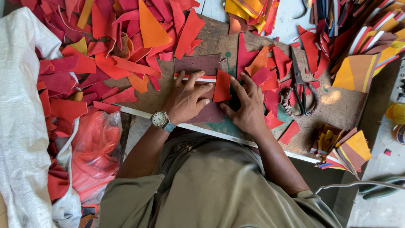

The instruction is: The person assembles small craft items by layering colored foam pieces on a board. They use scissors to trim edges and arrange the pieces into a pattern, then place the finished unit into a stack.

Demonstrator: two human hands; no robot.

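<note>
Both hands lie flat with spread fingers: the left hand (185,101) presses the maroon sheet (202,67) on the tabletop (337,105), the right hand (247,105) steadies the red piece (222,86) against sliding.

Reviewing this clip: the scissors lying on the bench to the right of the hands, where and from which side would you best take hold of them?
Grip the scissors at the wrapped handle loops, the end nearer the person; the blades point away toward the scrap piles. Coming from the near side with the right hand looks easiest, since the loops lie flat and uncovered on the bench.
</note>
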